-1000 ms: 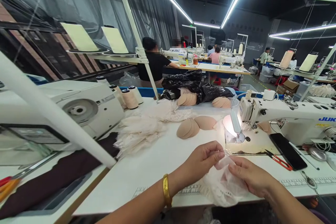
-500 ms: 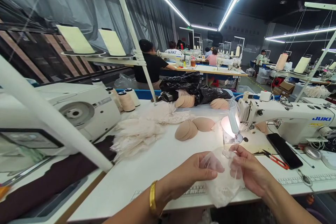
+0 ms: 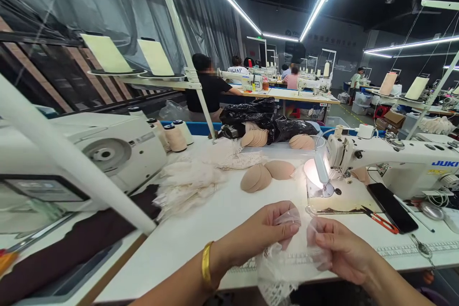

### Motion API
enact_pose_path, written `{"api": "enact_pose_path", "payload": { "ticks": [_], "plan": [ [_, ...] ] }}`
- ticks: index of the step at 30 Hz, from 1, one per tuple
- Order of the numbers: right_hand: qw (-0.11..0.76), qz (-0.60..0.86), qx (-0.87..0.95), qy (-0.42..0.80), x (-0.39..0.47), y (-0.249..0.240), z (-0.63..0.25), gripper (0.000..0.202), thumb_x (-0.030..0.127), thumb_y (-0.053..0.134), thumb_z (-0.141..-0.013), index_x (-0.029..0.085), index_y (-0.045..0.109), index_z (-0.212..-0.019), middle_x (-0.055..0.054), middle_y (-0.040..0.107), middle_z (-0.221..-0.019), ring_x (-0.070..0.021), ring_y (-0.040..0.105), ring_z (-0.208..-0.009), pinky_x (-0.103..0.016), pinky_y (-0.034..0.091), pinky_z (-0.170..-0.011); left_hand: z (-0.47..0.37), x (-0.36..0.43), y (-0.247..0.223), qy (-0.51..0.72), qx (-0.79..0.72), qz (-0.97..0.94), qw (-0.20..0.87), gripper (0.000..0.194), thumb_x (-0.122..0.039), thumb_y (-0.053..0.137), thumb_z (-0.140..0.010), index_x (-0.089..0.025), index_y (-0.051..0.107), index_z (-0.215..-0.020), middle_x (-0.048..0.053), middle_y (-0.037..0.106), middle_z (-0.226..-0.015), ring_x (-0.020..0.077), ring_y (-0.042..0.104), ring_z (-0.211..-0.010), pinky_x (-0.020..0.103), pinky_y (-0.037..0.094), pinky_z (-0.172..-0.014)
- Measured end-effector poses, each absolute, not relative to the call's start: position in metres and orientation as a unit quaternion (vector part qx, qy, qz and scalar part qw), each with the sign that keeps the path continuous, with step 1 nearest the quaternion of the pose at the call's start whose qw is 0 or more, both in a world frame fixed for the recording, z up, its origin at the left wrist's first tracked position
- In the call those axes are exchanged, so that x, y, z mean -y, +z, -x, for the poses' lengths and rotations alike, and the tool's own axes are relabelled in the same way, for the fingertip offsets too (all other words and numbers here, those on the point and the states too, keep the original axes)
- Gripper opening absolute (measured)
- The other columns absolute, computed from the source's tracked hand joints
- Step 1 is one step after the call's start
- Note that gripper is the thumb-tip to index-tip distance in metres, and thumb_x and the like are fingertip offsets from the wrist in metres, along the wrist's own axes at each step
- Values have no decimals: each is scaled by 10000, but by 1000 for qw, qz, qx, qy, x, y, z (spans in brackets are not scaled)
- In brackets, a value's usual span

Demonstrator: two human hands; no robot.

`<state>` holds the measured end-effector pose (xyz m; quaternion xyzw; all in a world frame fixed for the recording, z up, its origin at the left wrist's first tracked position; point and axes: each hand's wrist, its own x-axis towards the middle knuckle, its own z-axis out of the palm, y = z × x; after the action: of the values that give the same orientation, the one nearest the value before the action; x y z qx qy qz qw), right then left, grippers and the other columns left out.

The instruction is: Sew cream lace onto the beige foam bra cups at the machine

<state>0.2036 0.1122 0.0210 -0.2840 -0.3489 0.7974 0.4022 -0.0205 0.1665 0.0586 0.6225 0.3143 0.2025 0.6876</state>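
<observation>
A sheer white lace fabric (image 3: 278, 272) hangs between my hands over the table's front edge. My left hand (image 3: 274, 224), with a gold bangle at the wrist, pinches one part of it between thumb and fingers. On the right, my right hand (image 3: 337, 244) grips another part of the thin material. Beyond my hands lie beige cup pads (image 3: 256, 178) and a further pad (image 3: 280, 169). A lit lamp (image 3: 322, 167) shines by the needle area of a white sewing machine (image 3: 398, 155).
Lace pieces (image 3: 190, 181) are heaped left of the pads. Orange snips (image 3: 382, 220) and a black phone (image 3: 392, 208) lie at right. A slanted white pole (image 3: 82, 162) crosses the left side. Black plastic bags (image 3: 251, 112) lie behind; a person in black (image 3: 204, 88) sits beyond.
My left hand has risen slightly and turned, and the fabric now hangs further left, its lace edge showing. The fingers of my right hand have folded down onto the material.
</observation>
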Motion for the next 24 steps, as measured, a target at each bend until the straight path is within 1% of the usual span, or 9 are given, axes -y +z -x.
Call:
{"api": "enact_pose_path", "payload": {
  "ticks": [3,6,8,9,11,12,14,19,24],
  "plan": [
    [460,342,369,732,-121,14,-207,501,554,942,-736,198,591,-768,21,571,-736,-102,494,-651,-228,366,-596,25,-173,60,180,-346,-638,664,511,-661,752,-825,-199,536,-860,-62,526,-607,98,373,-545,229,237,-512],
    [488,425,409,643,-141,2,-211,551,693,858,-755,212,591,-789,14,602,-667,-117,471,-586,-237,288,-520,25,-197,58,164,-405,-747,501,432,-623,583,-937,-192,611,-908,4,653,-744,152,547,-621,255,399,-559],
    [487,456,429,609,-155,-7,-213,590,758,814,-749,214,599,-816,33,578,-577,-109,399,-519,-240,214,-490,20,-221,53,182,-449,-807,339,360,-522,530,-979,-191,667,-1005,77,747,-971,233,675,-849,332,518,-740],
    [486,461,436,601,-160,-11,-213,601,774,802,-747,214,601,-828,39,575,-551,-106,375,-504,-240,194,-486,16,-234,51,197,-468,-813,286,322,-466,543,-978,-187,673,-1074,113,750,-1106,275,683,-994,381,527,-854],
    [484,456,449,597,-167,-17,-214,600,777,790,-758,212,607,-846,39,594,-545,-107,370,-500,-242,187,-486,7,-261,44,217,-497,-813,212,304,-363,590,-970,-161,662,-1186,183,692,-1310,347,616,-1222,476,466,-1038],
    [482,452,456,596,-168,-20,-215,592,775,779,-776,212,611,-853,36,606,-556,-108,378,-503,-243,190,-486,2,-272,41,220,-507,-813,183,303,-315,609,-968,-139,658,-1210,215,664,-1355,371,584,-1278,511,433,-1087],
    [478,446,471,592,-168,-23,-216,569,759,763,-811,212,612,-850,35,615,-594,-106,390,-511,-248,203,-489,-6,-291,35,218,-519,-814,141,294,-280,642,-980,-118,663,-1224,226,650,-1360,370,586,-1284,543,435,-1106],
    [470,439,487,591,-166,-25,-219,553,746,752,-838,218,587,-823,48,574,-670,-106,404,-539,-252,244,-501,-14,-312,26,198,-498,-837,113,327,-395,654,-1041,-192,660,-1298,112,658,-1341,247,673,-1132,464,590,-981],
    [459,437,497,592,-168,-25,-218,542,740,735,-853,223,572,-823,49,583,-657,-110,402,-537,-258,249,-516,-6,-313,27,205,-488,-841,110,314,-373,653,-1045,-197,660,-1305,114,658,-1350,246,680,-1131,456,603,-970]
  ]
}}
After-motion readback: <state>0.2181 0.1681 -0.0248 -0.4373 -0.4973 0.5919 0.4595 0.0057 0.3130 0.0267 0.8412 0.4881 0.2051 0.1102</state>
